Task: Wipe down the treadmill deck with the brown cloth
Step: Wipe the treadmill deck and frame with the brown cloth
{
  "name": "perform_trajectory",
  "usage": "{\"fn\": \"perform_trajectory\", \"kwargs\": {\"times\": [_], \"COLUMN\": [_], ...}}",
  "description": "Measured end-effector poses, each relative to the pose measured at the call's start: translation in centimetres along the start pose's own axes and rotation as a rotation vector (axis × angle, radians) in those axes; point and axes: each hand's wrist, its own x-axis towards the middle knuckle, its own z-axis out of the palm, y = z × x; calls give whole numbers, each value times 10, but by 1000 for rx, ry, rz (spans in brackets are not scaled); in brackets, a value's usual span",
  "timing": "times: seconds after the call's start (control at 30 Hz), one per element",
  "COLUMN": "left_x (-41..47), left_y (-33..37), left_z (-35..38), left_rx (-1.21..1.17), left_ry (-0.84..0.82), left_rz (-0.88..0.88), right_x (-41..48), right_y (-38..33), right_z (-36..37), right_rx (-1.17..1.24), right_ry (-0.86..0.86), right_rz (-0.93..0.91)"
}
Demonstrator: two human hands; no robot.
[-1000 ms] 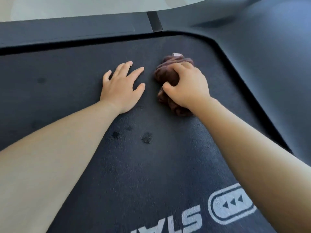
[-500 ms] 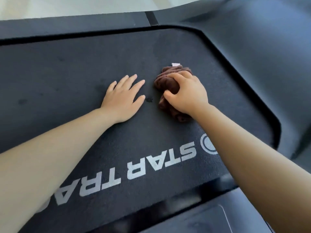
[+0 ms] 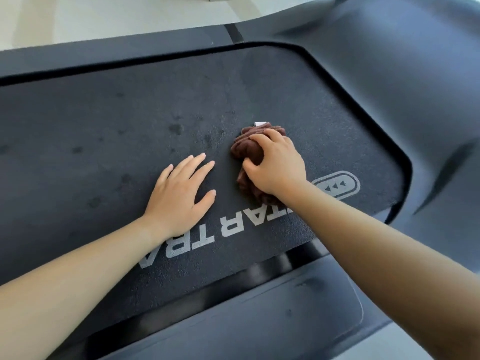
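Dark belt [image 3: 109, 120] still shows spots left of your flat, open left hand [image 3: 179, 196], so you're probably midway, right hand [image 3: 276, 165] clutching the balled cloth [image 3: 249, 149] mid-deck.

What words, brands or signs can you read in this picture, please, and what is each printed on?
"TAR TRA": pale capital letters on the treadmill belt, upside down to the camera; both ends are hidden by the forearms.
Three arrowheads in a rounded outline: a sign on the belt beside the right hand.
White tag on the brown cloth: nothing legible.
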Motion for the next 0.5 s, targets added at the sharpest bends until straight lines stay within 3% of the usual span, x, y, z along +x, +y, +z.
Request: {"fn": "perform_trajectory", "kwargs": {"times": [0.33,0.5], "left_x": [0,1], "left_y": [-4,-2], "left_z": [2,1], "left_rx": [-13,-21], "left_ry": [18,-2], "left_rz": [7,3], "right_x": [-69,-50], "right_y": [-7,-12], "right_z": [-9,-7], "right_rx": [10,1], "right_ry": [-43,-51], "right_rz": [-78,-54]}}
